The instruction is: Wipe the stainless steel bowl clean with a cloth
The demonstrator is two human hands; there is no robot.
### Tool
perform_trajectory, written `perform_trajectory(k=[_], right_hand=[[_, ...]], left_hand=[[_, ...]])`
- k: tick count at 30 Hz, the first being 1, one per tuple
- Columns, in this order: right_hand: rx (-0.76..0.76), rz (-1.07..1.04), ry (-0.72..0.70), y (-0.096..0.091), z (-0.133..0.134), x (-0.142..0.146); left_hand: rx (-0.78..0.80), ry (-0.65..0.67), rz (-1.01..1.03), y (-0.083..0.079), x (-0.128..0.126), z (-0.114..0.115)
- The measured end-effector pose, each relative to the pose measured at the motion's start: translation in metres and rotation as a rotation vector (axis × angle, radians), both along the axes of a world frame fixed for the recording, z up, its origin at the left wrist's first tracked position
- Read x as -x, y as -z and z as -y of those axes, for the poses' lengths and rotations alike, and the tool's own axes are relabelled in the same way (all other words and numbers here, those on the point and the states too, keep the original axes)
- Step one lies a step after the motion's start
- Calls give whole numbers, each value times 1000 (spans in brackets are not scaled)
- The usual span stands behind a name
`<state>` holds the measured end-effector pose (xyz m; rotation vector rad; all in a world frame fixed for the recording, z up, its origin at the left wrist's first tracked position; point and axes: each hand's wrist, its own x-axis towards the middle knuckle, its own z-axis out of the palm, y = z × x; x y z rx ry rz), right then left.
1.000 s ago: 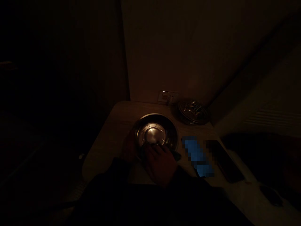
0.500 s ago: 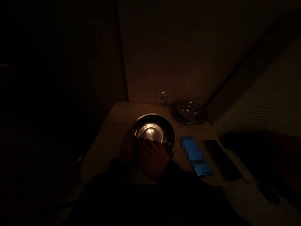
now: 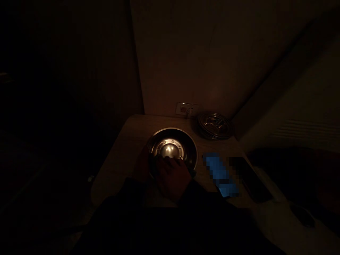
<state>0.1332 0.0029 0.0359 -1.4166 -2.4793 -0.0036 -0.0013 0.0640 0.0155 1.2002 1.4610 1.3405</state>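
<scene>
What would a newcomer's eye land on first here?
Probably the pixelated blue screen, glowing in the dark right of the metal bowl. That bowl's bright bottom comes next, left hand at its left side, right hand over its near rim. Stacked metal dishes gleam behind, by the wall socket.

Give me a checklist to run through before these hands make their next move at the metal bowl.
1. Bowl upright on the table: ok, its open side faces up.
2. Left hand at the bowl: ok, it is at the left side.
3. Right hand at the bowl: ok, over the near side, with a dark cloth showing beside it.
4. Firm grip on the cloth: cannot tell, too dark and partly hidden.
5. Bowl apart from the lit blue screen and the stacked metal dishes: ok, table shows between.
6. Lighting: not ok, the scene is very dim.
</scene>
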Motion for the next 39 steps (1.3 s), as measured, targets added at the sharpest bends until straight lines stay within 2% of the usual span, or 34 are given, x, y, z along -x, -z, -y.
perform_trajectory(k=[6, 9, 12, 14, 19, 22, 26, 29, 35, 39], right_hand=[[17, 13, 30, 7, 17, -14], [-7, -12, 4, 4, 7, -4], [5, -17, 3, 1, -3, 10], [14, -17, 9, 0, -1, 10], [70, 22, 27, 0, 20, -14], [88, 35, 23, -2, 18, -14], [45, -17, -23, 1, 1, 8], [23, -39, -16, 4, 0, 11], [124, 33, -30, -8, 24, -27], [141, 50, -29, -13, 19, -20]], left_hand=[[-8, 46, -66, -3, 1, 4], [-15, 22, -92, -8, 0, 3], [72, -38, -94, -10, -1, 1], [99, -50, -74, -7, -1, 0], [-20, 39, 12, 6, 2, -1], [-57, 26, -20, 6, 2, 0], [55, -44, -69, -5, 0, 2], [112, -70, -72, -9, 0, 1], [-15, 3, -80, 9, 4, -3], [-45, 16, -93, 12, 4, -2]])
